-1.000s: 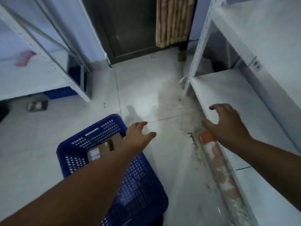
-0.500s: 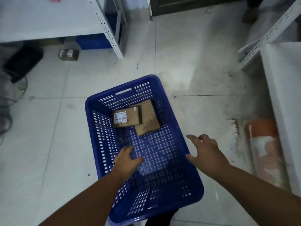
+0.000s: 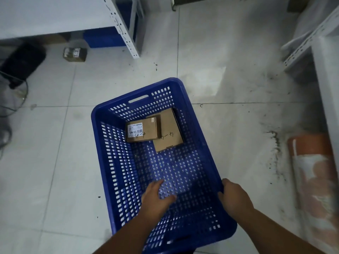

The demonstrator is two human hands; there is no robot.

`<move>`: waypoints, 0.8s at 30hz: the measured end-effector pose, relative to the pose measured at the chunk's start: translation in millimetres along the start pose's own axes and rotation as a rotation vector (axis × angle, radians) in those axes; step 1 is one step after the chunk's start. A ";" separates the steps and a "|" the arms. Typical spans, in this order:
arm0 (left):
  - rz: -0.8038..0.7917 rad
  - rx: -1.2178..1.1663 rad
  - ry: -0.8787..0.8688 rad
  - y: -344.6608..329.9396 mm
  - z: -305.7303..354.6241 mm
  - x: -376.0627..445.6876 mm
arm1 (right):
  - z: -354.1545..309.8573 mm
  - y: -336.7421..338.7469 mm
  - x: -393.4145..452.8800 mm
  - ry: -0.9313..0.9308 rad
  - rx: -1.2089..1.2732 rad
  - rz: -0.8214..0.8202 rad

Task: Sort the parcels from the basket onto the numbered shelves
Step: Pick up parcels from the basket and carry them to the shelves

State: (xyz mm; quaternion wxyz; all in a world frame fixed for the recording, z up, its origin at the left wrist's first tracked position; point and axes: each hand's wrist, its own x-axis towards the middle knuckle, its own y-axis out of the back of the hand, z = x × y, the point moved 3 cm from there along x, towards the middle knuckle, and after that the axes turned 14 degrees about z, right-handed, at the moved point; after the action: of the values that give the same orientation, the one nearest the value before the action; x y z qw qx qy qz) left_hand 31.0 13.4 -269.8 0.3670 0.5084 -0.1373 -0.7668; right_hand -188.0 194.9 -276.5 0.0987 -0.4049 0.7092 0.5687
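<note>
Tiled floor (image 3: 55, 162) fills most of the view, dirty streaks toward 3 o'clock. Shelf unit (image 3: 45, 13) at 11 o'clock, its perforated post (image 3: 126, 39) planted on the floor; second shelf (image 3: 328, 74) runs down the 3 o'clock edge with a slanted brace at 2. Blue basket (image 3: 207, 156) sits dead centre, long axis running 12 to 6, perforated walls, handle slot at its 12 o'clock wall. An orange-and-white roll (image 3: 311, 173) lies at 4 o'clock, between basket and right shelf, apart from the basket. Dark object (image 3: 22, 61) at 10 o'clock with cables trailing below it.

We see the two parcels at the basket's 12 o'clock end: the plain parcel (image 3: 169, 132) against the 1 o'clock wall, the labelled parcel (image 3: 143, 130) just beside it at 11, overlapping its edge; both bear handwriting. Basket floor from centre to 6 is bare mesh.

Our left hand (image 3: 156, 198) is inside the basket at 6 o'clock, fingers spread loose, holding nothing. Our right hand (image 3: 233, 197) grips the basket's 4 o'clock rim, fingers curled over it. A small box (image 3: 74, 54) lies on the floor at 11, near the post. Open floor at 9 and 1.
</note>
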 end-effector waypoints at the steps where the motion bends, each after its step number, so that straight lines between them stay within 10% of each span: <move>1: -0.005 0.003 0.004 -0.2 0.5 -9.7 | 2.0 -1.1 -2.0 0.003 0.005 0.013; 21: 0.135 -0.078 0.018 -63.1 57.6 -154.2 | 137.6 123.9 82.3 0.145 -0.298 0.004; 24: 0.055 -0.060 0.071 -79.6 62.1 -161.9 | 147.8 143.2 76.8 0.007 -0.003 -0.126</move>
State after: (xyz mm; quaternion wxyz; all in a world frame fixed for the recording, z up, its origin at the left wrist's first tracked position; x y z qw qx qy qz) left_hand -22.8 172.2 -178.7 0.4077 0.5201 -0.1153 -0.7416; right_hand -383.8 294.1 -267.9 0.1312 -0.4511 0.6818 0.5607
